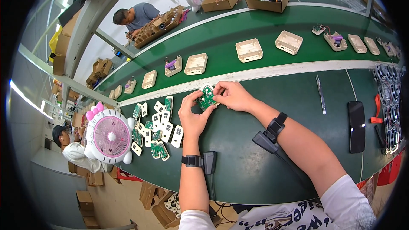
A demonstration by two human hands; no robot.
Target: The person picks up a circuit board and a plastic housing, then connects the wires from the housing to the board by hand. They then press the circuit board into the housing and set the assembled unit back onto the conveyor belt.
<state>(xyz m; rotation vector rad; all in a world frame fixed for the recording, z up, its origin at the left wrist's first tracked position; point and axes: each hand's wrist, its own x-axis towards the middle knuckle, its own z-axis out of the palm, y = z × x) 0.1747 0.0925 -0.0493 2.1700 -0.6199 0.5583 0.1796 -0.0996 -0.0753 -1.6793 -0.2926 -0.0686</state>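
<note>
A green circuit board (207, 97) on a cream backing is held up over the table near its far edge. My left hand (191, 113) grips it, thumb along the lower edge and fingers at its left side. From the right, my right hand (232, 96) pinches the board's right edge between thumb and fingers. Left of my left hand lies a loose pile of cream plastic panels (166, 132) with dark square openings, some with green circuit boards (158, 150) on them. Each of my wrists wears a black strap with a small dark device.
Beyond the table runs a green conveyor (226, 70) carrying cream casings (249, 50). A pink-and-white fan (111, 136) stands at the left. To the right lie tweezers (321, 94), a black phone (356, 127) and stacked speaker-like parts (390, 102). Two people work farther off.
</note>
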